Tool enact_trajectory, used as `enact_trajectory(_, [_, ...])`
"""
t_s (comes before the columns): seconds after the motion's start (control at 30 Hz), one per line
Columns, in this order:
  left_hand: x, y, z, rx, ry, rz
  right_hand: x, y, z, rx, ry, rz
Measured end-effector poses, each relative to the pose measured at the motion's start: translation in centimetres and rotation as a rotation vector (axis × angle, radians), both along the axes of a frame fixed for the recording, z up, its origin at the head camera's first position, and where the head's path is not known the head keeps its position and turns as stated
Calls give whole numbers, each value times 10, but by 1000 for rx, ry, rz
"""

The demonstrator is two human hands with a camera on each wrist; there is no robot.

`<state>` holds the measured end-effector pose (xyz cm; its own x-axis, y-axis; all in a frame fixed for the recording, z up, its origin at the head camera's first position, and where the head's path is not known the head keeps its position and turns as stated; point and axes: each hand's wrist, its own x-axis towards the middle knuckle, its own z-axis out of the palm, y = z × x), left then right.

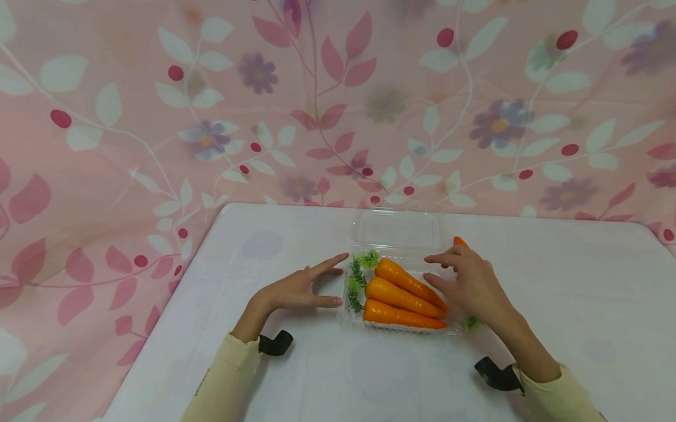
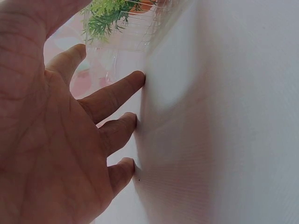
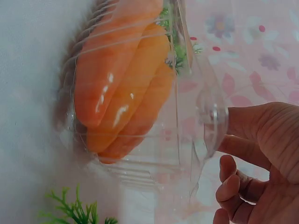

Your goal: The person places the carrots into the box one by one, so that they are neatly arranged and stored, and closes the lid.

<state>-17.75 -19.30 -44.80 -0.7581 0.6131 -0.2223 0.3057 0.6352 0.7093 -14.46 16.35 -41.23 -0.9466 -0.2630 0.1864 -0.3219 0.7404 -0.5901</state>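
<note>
Three orange carrots [image 1: 404, 300] lie side by side in a clear plastic clamshell box [image 1: 361, 326], their green leafy tops [image 1: 356, 281] at its left end. The box's lid [image 1: 396, 229] is folded back, away from me. My left hand [image 1: 297, 289] is beside the box's left wall, thumb and fingers spread, fingertips down at the tabletop. Over the box's right end reaches my right hand [image 1: 476, 283], thumb and index finger apart with nothing seen between them. The right wrist view shows its other fingers [image 3: 229, 186] bent, close to the clear rim [image 3: 215, 116].
An orange tip [image 1: 460, 242] shows beyond the right hand and a green sprig [image 1: 473, 322] below it; what lies between is hidden. A white cloth [image 1: 595, 298] covers the table. A pink floral curtain [image 1: 342, 110] hangs behind it.
</note>
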Motion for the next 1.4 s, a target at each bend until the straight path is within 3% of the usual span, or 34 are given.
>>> enact_trajectory(0.33, [0,0,0,6,-6,0,-1,10,-2,-7,25,-14])
enact_trajectory(0.63, [1,1,2,5,-8,-3,2,19,-3,-22,122,-25])
enact_trajectory(0.87, [1,1,2,7,-9,-1,5,30,-4,-46,149,-51])
enact_trajectory(1.4, [1,1,2,7,-7,0,6,49,-9,-47,137,-129])
